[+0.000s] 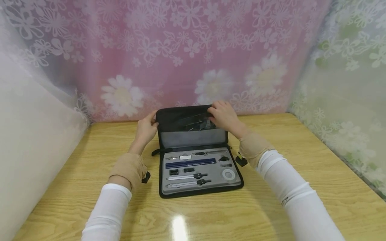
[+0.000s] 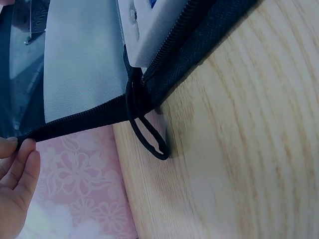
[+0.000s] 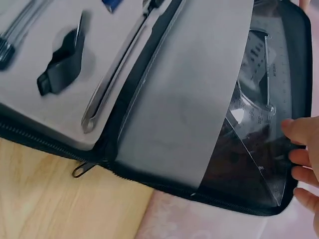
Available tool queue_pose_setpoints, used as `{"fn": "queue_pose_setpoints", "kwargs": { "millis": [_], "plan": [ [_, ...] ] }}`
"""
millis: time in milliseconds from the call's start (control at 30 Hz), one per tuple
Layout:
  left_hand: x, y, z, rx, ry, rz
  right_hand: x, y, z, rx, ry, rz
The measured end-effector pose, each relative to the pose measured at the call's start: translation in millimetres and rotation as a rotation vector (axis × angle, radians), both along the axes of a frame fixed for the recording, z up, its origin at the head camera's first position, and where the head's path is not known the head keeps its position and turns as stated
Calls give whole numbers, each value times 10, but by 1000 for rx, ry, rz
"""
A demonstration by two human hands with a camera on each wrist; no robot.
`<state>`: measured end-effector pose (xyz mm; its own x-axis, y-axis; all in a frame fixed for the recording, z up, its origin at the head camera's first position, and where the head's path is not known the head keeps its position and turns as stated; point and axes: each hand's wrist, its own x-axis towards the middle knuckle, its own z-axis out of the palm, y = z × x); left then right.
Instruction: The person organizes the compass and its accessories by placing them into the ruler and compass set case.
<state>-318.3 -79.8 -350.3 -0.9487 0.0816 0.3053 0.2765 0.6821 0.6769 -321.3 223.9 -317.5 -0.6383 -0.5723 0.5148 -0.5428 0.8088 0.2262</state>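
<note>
A black zippered drawing-instrument case (image 1: 201, 193) lies unfolded on the table, its lid (image 1: 169, 122) raised at the back. My left hand (image 1: 145, 130) pinches the lid's left edge between thumb and fingers. At the upper right corner of the lid, my right hand (image 1: 224, 116) grips the edge, thumb on the inner side. Clear plastic rulers (image 3: 279, 89) stick out of the grey lid pocket (image 3: 184, 94), close to the right thumb. The grey tray holds two compasses (image 1: 184, 177), blue pencils (image 1: 190, 163), a white eraser (image 1: 185, 157) and a round white piece (image 1: 228, 174).
The wooden table (image 1: 301, 157) extends around the case. A flowered pink curtain (image 1: 187, 60) hangs behind it, with pale curtains at both sides. A zipper pull loop (image 2: 149, 142) hangs off the case's left side; another zipper pull (image 3: 82, 169) is at the right.
</note>
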Motion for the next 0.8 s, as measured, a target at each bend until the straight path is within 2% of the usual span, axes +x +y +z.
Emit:
{"fn": "queue_pose_setpoints", "kwargs": {
  "millis": [167, 267, 400, 467, 567, 633, 733, 800],
  "plan": [
    [6, 5, -8, -1, -12, 2, -17, 73, -18, -13, -103, -15],
    [1, 6, -1, -11, 6, -2, -32, 100, -11, -46, -158, -13],
    [-5, 11, 24, -46, 19, -27, -33, 163, 29, -145, -266, 3],
    [-4, 23, 42, -74, -2, -42, -23, 227, 56, -205, -291, -3],
    [-18, 46, 75, -116, -45, -48, -13, 350, 107, -254, -305, -68],
    [-36, 55, 109, -144, -63, -41, -20, 425, 151, -270, -344, -132],
    [-69, 47, 165, -179, -80, -25, -47, 498, 212, -265, -478, -190],
    [-81, 36, 210, -204, -103, -20, -61, 524, 238, -262, -558, -196]
  ]
}}
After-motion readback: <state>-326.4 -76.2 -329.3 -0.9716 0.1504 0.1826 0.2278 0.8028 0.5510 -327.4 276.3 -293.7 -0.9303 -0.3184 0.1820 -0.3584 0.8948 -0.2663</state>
